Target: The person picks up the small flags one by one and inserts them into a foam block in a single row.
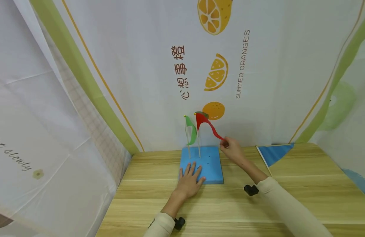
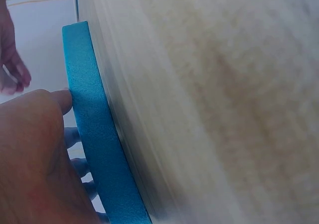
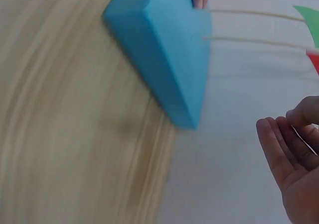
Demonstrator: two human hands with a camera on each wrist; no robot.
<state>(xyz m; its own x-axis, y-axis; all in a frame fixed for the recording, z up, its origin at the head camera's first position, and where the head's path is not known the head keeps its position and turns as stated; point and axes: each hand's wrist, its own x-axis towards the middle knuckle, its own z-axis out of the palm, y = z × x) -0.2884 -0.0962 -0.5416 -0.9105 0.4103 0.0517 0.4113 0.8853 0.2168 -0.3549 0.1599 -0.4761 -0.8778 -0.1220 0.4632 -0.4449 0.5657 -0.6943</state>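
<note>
A blue foam block (image 1: 213, 169) lies flat near the table's back edge. Two thin sticks stand upright in it, one bearing a green pennant flag (image 1: 193, 134), the other a red pennant flag (image 1: 201, 119). My left hand (image 1: 188, 185) rests on the block's front left part with its fingers spread straight; in the left wrist view its thumb (image 2: 64, 100) lies at the block's edge. Thumb and index finger of my right hand (image 1: 232, 149) pinch the tip of the red flag, drawing it out to the right of its stick. Small holes dot the block's top.
A blue pennant flag (image 1: 274, 154) on a stick lies on the wooden table (image 1: 230, 207) to the right, by the back edge. Behind the table hangs a white curtain (image 1: 141, 82) printed with oranges. Black wrist mounts (image 1: 251, 190) show at both wrists.
</note>
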